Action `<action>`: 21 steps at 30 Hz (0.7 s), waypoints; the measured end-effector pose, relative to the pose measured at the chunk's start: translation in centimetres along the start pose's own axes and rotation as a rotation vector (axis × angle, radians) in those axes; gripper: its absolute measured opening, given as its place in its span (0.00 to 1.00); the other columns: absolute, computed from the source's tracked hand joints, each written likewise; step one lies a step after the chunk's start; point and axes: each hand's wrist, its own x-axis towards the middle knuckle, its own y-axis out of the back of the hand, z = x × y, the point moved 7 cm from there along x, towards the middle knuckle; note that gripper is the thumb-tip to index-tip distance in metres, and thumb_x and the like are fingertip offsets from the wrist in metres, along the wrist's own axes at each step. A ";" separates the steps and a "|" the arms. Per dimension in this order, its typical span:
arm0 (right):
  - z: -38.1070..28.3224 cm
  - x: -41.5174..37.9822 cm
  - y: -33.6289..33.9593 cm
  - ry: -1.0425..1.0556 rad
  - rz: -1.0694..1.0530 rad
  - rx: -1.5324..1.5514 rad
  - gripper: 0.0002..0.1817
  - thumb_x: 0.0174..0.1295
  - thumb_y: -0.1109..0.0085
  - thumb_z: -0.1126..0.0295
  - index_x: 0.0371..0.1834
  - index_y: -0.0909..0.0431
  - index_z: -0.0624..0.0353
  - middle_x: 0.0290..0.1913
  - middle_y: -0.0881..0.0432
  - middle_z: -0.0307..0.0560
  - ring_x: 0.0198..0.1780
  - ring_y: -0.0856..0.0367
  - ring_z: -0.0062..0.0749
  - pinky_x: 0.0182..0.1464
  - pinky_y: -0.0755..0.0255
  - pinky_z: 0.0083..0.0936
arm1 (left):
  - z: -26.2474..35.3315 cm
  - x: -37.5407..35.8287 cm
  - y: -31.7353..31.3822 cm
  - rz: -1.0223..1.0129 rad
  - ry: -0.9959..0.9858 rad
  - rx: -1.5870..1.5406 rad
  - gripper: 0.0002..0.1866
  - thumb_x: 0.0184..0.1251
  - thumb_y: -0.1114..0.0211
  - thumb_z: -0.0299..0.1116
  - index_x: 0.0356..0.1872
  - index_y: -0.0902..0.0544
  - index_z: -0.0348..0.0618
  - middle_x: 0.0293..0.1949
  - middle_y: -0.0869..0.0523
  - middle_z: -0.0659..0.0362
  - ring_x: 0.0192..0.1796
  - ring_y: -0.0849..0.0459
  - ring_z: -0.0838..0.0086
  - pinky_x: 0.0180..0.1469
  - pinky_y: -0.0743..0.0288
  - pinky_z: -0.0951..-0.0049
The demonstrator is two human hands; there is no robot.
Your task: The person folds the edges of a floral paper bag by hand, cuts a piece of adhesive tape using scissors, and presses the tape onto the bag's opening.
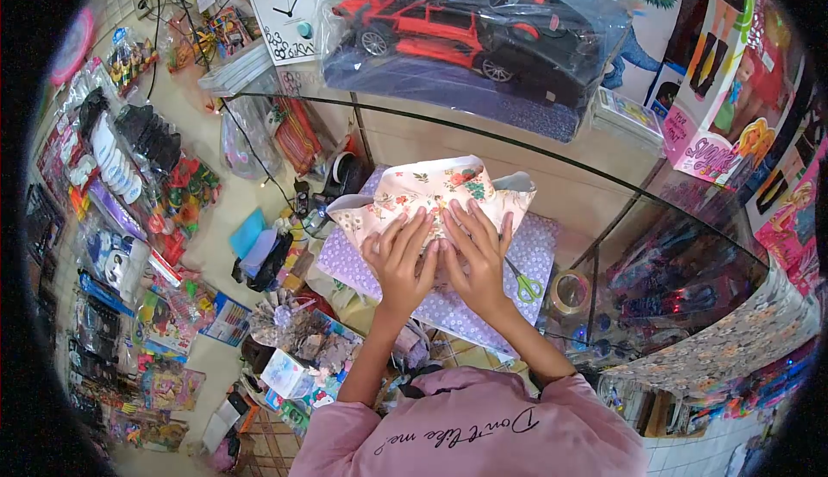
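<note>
A sheet of cream floral wrapping paper [457, 175] stands partly folded up in front of me, its edges curling outward to show a pale inner side. My left hand [398, 257] lies on its near face with the fingers stretched out. Beside it my right hand [474, 254] presses on the same paper, fingers spread and the two thumbs close together. Whatever the paper covers, if anything, is hidden. Under it is a lilac flower-patterned sheet [504, 326]. Green-handled scissors [528, 287] lie on that sheet, right of my right hand, their blades partly covered.
A roll of tape [571, 291] sits right of the lilac sheet. Behind stands a glass display case [483, 145] with a boxed red and black toy car [466, 37] on top. Packaged goods [121, 158] hang on the left wall. A doll box [716, 123] stands at the right.
</note>
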 end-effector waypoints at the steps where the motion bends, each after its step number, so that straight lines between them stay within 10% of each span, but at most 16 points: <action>1: 0.0 0.0 0.0 -0.001 -0.002 0.000 0.22 0.63 0.44 0.68 0.62 0.25 0.56 0.64 0.26 0.45 0.70 0.36 0.41 0.73 0.71 0.57 | 0.0 0.0 0.0 0.000 -0.002 0.002 0.18 0.62 0.35 0.35 0.54 0.18 0.47 0.59 0.19 0.64 0.63 0.28 0.70 0.66 0.53 0.59; 18: -0.1 -1.9 4.6 -0.101 0.276 0.100 0.26 0.56 0.38 0.72 0.61 0.26 0.56 0.68 0.36 0.60 0.72 0.45 0.55 0.72 0.63 0.57 | 3.5 -4.0 3.7 0.353 -0.202 -0.279 0.14 0.57 0.35 0.29 0.45 0.21 0.45 0.48 0.18 0.53 0.58 0.27 0.55 0.60 0.37 0.52; 21: 0.1 -3.8 6.1 -0.131 0.405 0.072 0.24 0.55 0.38 0.74 0.58 0.26 0.57 0.66 0.34 0.60 0.70 0.43 0.56 0.72 0.59 0.56 | 6.3 -4.4 2.4 0.161 -0.301 -0.569 0.13 0.54 0.32 0.28 0.42 0.19 0.48 0.45 0.18 0.58 0.47 0.22 0.64 0.53 0.36 0.57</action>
